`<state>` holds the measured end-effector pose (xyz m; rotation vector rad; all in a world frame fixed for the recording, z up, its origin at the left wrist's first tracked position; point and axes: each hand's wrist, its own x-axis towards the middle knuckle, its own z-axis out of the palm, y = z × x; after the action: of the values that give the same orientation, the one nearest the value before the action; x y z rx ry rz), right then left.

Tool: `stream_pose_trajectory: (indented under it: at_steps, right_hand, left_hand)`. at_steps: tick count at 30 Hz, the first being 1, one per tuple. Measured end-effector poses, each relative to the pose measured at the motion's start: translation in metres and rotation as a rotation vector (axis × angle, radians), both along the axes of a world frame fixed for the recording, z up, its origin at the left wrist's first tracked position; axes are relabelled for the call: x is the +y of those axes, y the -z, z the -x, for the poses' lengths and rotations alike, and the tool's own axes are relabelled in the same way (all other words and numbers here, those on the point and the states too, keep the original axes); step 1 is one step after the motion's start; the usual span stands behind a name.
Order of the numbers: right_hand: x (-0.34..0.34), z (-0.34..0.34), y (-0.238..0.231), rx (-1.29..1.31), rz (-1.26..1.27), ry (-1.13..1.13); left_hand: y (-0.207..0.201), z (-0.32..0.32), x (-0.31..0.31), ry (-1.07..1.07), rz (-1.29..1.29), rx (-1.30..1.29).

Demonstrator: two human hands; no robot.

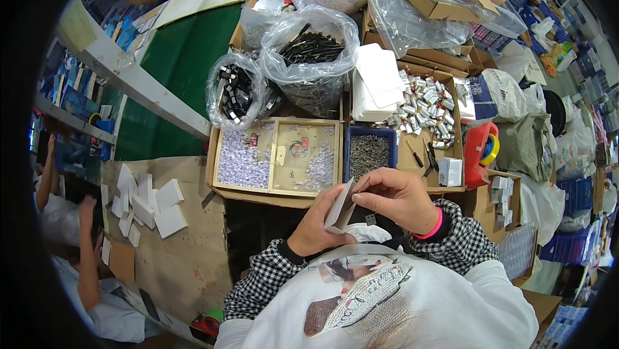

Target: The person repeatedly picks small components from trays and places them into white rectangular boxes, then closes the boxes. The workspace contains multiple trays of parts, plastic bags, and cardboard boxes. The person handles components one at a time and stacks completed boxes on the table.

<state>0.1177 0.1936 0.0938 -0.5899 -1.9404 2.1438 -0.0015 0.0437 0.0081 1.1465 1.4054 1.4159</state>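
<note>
In front of my chest, my left hand (pixel 314 225) is closed around a small white cardboard box (pixel 340 209), tilted with its edge facing up. My right hand (pixel 405 202) has thumb and forefinger pinched together at the box's upper right side. Whatever sits between those fingertips is too small and hidden to make out. Below the right hand shows a small silvery piece like a USB plug (pixel 370 219), against dark and white material. A blue bin (pixel 348 155) of small metal parts stands just beyond both hands.
A wooden tray (pixel 273 155) with tiny whitish pieces lies beyond the left hand. Behind it are plastic bags of black parts (pixel 313 81). On the right, a carton (pixel 454 181) holds small silvery parts and screwdrivers, beside a red tape dispenser (pixel 477 155). White boxes (pixel 170 220) lie left; people work there.
</note>
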Motion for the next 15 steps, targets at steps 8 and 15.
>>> stream_pose_trajectory:
  at_steps: [8, 15]
  right_hand:
    - [-0.013, 0.008, -0.017, -0.152, -0.152, -0.136]
    - [-0.027, 0.023, -0.035, 0.115, -0.817, -0.432]
  left_hand:
    - [0.001, 0.014, -0.014, -0.042, -0.158, 0.271]
    - [0.011, 0.018, -0.025, -0.008, -0.206, 0.168]
